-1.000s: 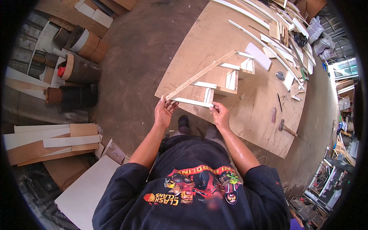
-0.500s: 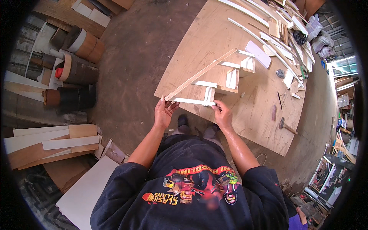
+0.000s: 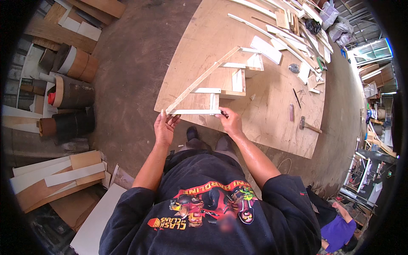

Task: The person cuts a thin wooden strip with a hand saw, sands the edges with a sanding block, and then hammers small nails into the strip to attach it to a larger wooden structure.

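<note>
A stepped wooden frame (image 3: 203, 80) lies at the near edge of a plywood sheet (image 3: 272, 114). One long slanted strip runs along its left side, and white crosspieces form several steps toward the right. My left hand (image 3: 165, 131) grips the near left corner, where the slanted strip meets the nearest white crosspiece (image 3: 191, 112). At the other end of that crosspiece, my right hand (image 3: 231, 123) is closed with thumb and fingers around the corner. The undersides of the fingers are partly hidden.
A hammer (image 3: 310, 125), a dark thin tool (image 3: 296, 98) and a small clear bag (image 3: 294, 68) lie on the plywood at right. Offcuts and strips (image 3: 293, 40) pile up at its far right. Boards (image 3: 63, 176) are stacked at left. A person in purple (image 3: 338, 233) is at lower right.
The view has shifted, so the plywood and frame appear farther left and slightly higher. Both hands keep their hold on the frame. More of the person in purple shows.
</note>
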{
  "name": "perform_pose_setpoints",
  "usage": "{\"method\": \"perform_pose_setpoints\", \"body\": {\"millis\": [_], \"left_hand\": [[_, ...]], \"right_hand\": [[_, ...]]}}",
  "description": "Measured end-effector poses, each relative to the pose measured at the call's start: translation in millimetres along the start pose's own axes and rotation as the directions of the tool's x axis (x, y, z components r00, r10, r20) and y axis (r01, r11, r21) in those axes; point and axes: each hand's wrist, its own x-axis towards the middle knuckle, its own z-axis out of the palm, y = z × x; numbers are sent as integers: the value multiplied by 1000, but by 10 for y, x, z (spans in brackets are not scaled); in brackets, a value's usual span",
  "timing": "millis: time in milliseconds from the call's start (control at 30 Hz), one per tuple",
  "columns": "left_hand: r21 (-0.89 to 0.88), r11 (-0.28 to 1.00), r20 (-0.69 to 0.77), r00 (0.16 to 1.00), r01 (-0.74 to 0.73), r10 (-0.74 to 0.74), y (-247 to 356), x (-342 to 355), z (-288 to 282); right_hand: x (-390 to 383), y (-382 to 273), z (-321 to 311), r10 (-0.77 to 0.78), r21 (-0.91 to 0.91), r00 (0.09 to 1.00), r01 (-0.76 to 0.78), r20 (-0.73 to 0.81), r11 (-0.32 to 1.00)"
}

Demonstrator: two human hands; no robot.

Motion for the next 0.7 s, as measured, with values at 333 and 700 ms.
{"method": "perform_pose_setpoints", "body": {"millis": [333,700], "left_hand": [[35,999,-11,1000,-11,11,8,19,-27],[-43,999,99,995,-1,5,-30,34,-149]], "right_hand": [[-17,-48,-70,-142,-158,990,139,-10,978],[11,9,-83,-195,-163,981,192,0,968]]}}
